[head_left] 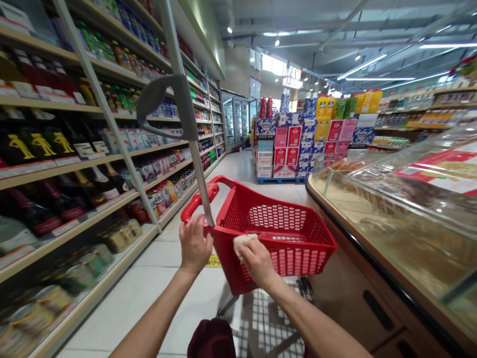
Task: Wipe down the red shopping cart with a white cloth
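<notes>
A red plastic shopping cart (278,223) stands in front of me, with perforated basket walls. My left hand (195,244) is at its near left corner, fingers curled over the edge beside the red handle (197,204) and the foot of the grey metal pole (199,174). A grey plastic grip (169,109) is fixed higher on that pole. My right hand (257,261) is closed around a bunched whitish cloth (244,243), pressed against the near side wall of the basket. Its fingertips are partly hidden by the cloth.
Shelves of bottles and cans (93,154) line the left. A glass-sided display counter (357,209) with packaged food stands close to the cart's right. Stacked drink boxes (286,146) on a blue pallet (281,180) are ahead. Tiled floor (175,293) lies below.
</notes>
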`<state>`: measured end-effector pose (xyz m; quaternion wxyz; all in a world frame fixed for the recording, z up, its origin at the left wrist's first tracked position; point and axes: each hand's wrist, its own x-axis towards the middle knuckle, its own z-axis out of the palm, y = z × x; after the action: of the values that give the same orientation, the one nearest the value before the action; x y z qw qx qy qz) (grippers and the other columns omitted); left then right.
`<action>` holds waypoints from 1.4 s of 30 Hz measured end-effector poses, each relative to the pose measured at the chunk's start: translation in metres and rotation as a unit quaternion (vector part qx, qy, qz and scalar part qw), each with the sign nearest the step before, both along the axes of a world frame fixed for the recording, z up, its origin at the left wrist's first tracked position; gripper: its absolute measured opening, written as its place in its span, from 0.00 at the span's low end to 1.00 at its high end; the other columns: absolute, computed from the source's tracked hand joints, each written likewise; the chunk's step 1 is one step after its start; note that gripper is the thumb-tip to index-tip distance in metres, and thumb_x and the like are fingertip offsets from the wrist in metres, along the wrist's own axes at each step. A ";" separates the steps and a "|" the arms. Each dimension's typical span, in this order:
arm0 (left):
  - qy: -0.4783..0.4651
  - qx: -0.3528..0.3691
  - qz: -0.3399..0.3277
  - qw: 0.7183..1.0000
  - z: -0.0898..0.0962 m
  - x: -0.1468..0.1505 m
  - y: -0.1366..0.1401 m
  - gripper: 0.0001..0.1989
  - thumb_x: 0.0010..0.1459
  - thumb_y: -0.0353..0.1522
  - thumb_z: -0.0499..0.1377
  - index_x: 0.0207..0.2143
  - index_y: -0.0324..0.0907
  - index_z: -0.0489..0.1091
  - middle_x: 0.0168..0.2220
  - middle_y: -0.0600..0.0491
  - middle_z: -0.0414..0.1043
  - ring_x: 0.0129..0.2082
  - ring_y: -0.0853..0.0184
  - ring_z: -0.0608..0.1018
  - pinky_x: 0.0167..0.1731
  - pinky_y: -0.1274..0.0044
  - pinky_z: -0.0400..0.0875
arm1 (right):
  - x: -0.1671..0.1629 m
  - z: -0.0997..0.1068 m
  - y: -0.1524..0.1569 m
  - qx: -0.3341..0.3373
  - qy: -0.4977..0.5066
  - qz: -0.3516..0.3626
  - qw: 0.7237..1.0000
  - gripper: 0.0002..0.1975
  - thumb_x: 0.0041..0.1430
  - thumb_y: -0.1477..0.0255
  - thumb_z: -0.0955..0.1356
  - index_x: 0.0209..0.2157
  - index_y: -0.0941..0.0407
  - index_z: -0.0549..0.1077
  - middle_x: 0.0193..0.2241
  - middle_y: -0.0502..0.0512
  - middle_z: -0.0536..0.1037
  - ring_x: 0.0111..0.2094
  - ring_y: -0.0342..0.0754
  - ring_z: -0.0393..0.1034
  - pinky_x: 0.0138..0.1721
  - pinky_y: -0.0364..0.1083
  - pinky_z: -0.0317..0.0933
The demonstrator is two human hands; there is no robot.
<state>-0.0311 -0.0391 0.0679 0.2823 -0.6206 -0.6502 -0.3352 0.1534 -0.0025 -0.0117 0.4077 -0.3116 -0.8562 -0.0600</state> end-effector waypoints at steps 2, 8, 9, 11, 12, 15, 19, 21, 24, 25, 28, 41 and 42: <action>-0.005 -0.042 0.025 0.999 0.003 -0.009 0.002 0.24 0.50 0.27 0.47 0.52 0.35 0.56 0.53 0.41 0.60 0.55 0.58 0.59 0.55 0.60 0.46 | -0.014 0.008 0.000 0.006 0.011 0.011 1.000 0.11 0.58 0.77 0.58 0.36 0.55 0.70 0.31 0.55 0.69 0.34 0.47 0.59 0.35 0.45 0.56; 0.047 -0.122 0.009 0.991 -0.003 -0.017 0.004 0.26 0.46 0.24 0.47 0.50 0.37 0.59 0.54 0.45 0.60 0.57 0.59 0.56 0.55 0.62 0.48 | -0.044 0.008 -0.005 0.015 -0.032 0.012 0.999 0.09 0.56 0.77 0.60 0.32 0.55 0.70 0.26 0.53 0.68 0.28 0.45 0.58 0.27 0.43 0.53; 0.047 -0.117 0.011 0.992 -0.004 -0.017 0.004 0.26 0.46 0.24 0.47 0.50 0.37 0.59 0.53 0.45 0.61 0.57 0.59 0.56 0.55 0.62 0.49 | -0.049 0.012 -0.005 0.020 -0.018 0.013 1.000 0.10 0.57 0.76 0.59 0.34 0.55 0.70 0.27 0.53 0.68 0.29 0.46 0.58 0.29 0.43 0.54; 0.043 -0.109 0.014 0.993 -0.006 -0.017 0.004 0.26 0.46 0.24 0.47 0.50 0.37 0.60 0.53 0.44 0.61 0.57 0.59 0.56 0.55 0.62 0.49 | -0.058 0.020 -0.003 0.032 0.003 0.013 0.999 0.11 0.59 0.75 0.58 0.36 0.54 0.70 0.29 0.54 0.68 0.32 0.46 0.59 0.32 0.44 0.54; 0.041 -0.107 0.015 0.993 -0.006 -0.017 0.004 0.26 0.46 0.24 0.47 0.50 0.37 0.60 0.53 0.44 0.61 0.57 0.59 0.56 0.55 0.62 0.49 | -0.061 0.021 -0.002 0.039 -0.001 0.017 0.999 0.11 0.59 0.75 0.58 0.35 0.54 0.70 0.29 0.54 0.68 0.32 0.46 0.59 0.33 0.45 0.54; 0.039 -0.113 0.009 0.993 -0.005 -0.018 0.005 0.26 0.45 0.23 0.46 0.50 0.37 0.60 0.53 0.45 0.61 0.57 0.59 0.56 0.55 0.61 0.50 | -0.064 0.013 -0.003 0.052 -0.043 0.032 0.997 0.10 0.58 0.75 0.59 0.29 0.55 0.70 0.26 0.53 0.68 0.30 0.46 0.59 0.29 0.44 0.54; 0.037 -0.108 0.005 0.993 -0.006 -0.017 0.005 0.26 0.45 0.23 0.46 0.50 0.36 0.60 0.53 0.43 0.61 0.57 0.58 0.56 0.55 0.61 0.50 | -0.053 0.016 -0.008 0.039 -0.019 0.026 0.999 0.10 0.57 0.75 0.59 0.33 0.55 0.71 0.26 0.53 0.68 0.29 0.46 0.58 0.29 0.44 0.54; 0.030 -0.097 0.009 0.995 -0.007 -0.016 0.006 0.24 0.47 0.24 0.46 0.49 0.34 0.60 0.53 0.42 0.60 0.57 0.57 0.56 0.54 0.60 0.50 | -0.045 0.032 -0.005 0.022 0.019 0.012 1.000 0.13 0.58 0.75 0.58 0.41 0.55 0.69 0.31 0.55 0.69 0.33 0.47 0.60 0.34 0.45 0.56; 0.020 -0.090 0.005 0.996 -0.010 -0.012 0.007 0.22 0.49 0.26 0.46 0.48 0.34 0.60 0.53 0.40 0.61 0.57 0.55 0.55 0.53 0.59 0.50 | -0.034 0.052 0.007 -0.012 0.033 -0.027 0.999 0.17 0.56 0.75 0.60 0.48 0.57 0.65 0.36 0.58 0.70 0.38 0.49 0.60 0.37 0.47 0.56; 0.018 -0.087 0.005 0.996 -0.010 -0.010 0.007 0.22 0.49 0.26 0.46 0.49 0.35 0.60 0.52 0.40 0.61 0.57 0.55 0.55 0.53 0.58 0.51 | -0.032 0.054 0.012 -0.024 0.029 -0.043 0.998 0.17 0.55 0.74 0.61 0.48 0.57 0.65 0.38 0.59 0.70 0.40 0.50 0.60 0.39 0.48 0.56; 0.013 -0.063 0.011 0.998 -0.011 -0.003 0.010 0.22 0.50 0.29 0.47 0.49 0.36 0.59 0.51 0.40 0.62 0.56 0.53 0.57 0.51 0.58 0.53 | -0.037 0.049 0.019 -0.025 0.016 -0.067 0.997 0.18 0.54 0.74 0.63 0.48 0.53 0.64 0.49 0.59 0.65 0.49 0.54 0.55 0.47 0.54 0.51; 0.030 0.015 -0.024 0.999 -0.019 0.024 0.003 0.23 0.52 0.30 0.48 0.52 0.32 0.55 0.54 0.38 0.58 0.57 0.58 0.57 0.55 0.63 0.49 | 0.062 -0.018 0.044 -0.048 0.015 -0.254 0.966 0.23 0.52 0.86 0.56 0.49 0.58 0.65 0.51 0.60 0.65 0.55 0.53 0.53 0.51 0.56 0.50; 0.044 0.013 -0.048 0.998 -0.021 0.035 0.005 0.23 0.52 0.29 0.48 0.52 0.32 0.56 0.54 0.39 0.57 0.57 0.59 0.56 0.55 0.64 0.48 | 0.060 -0.018 0.043 -0.045 0.010 -0.247 0.968 0.24 0.52 0.86 0.56 0.50 0.58 0.64 0.52 0.60 0.64 0.55 0.53 0.52 0.52 0.55 0.50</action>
<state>0.0044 -0.0344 0.0470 0.3018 -0.6617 -0.6021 -0.3294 0.2138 0.0404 -0.0299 0.3744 -0.5320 -0.7504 -0.1170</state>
